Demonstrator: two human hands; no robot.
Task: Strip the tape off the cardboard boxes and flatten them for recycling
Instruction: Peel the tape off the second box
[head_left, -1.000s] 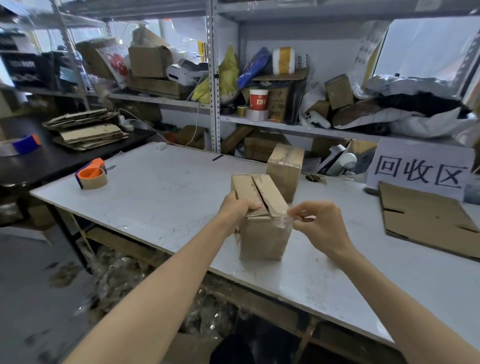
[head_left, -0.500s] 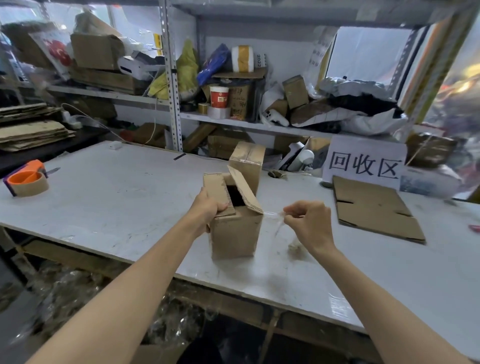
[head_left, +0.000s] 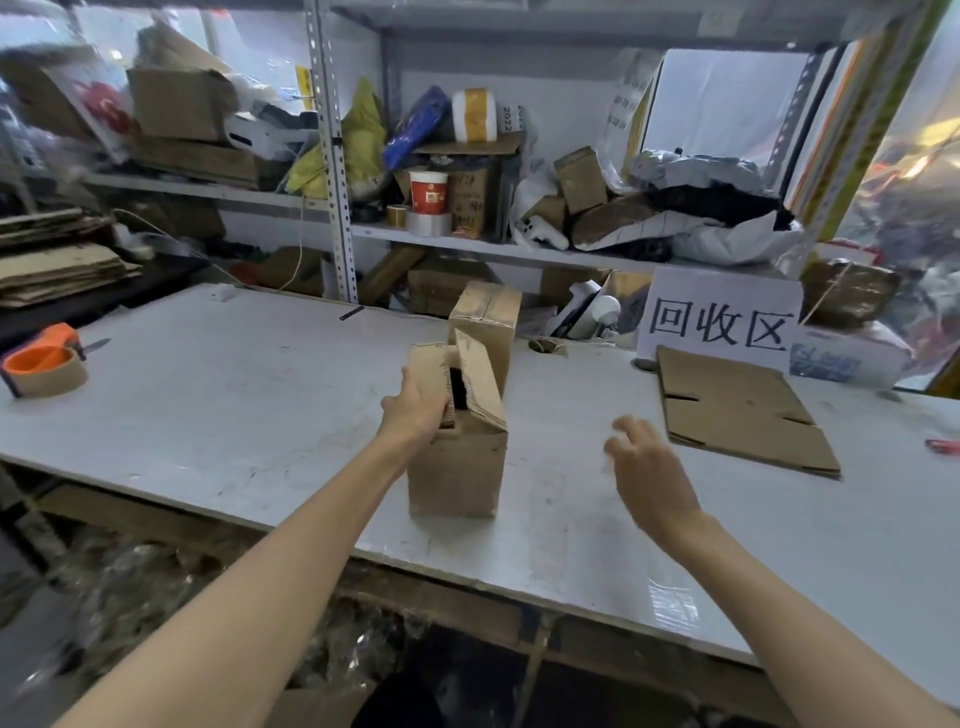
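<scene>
A small brown cardboard box stands upright on the white table, its top flaps sprung open with a dark gap between them. My left hand grips the box's upper left edge, fingers curled over the left flap. My right hand hovers to the right of the box, apart from it, blurred, fingers loosely spread and holding nothing I can make out. A second box, still taped along its top, stands right behind the first. A flattened box lies at the right.
A tape roll in an orange dispenser sits at the table's left edge. A white sign with characters leans at the back right. Cluttered metal shelves rise behind the table. Stacked flat cardboard lies on the dark side table.
My right hand pulled a clear tape strip off the box top rightward, then opened and moved away to the right. The top flaps sprang open. My view shifted right.
</scene>
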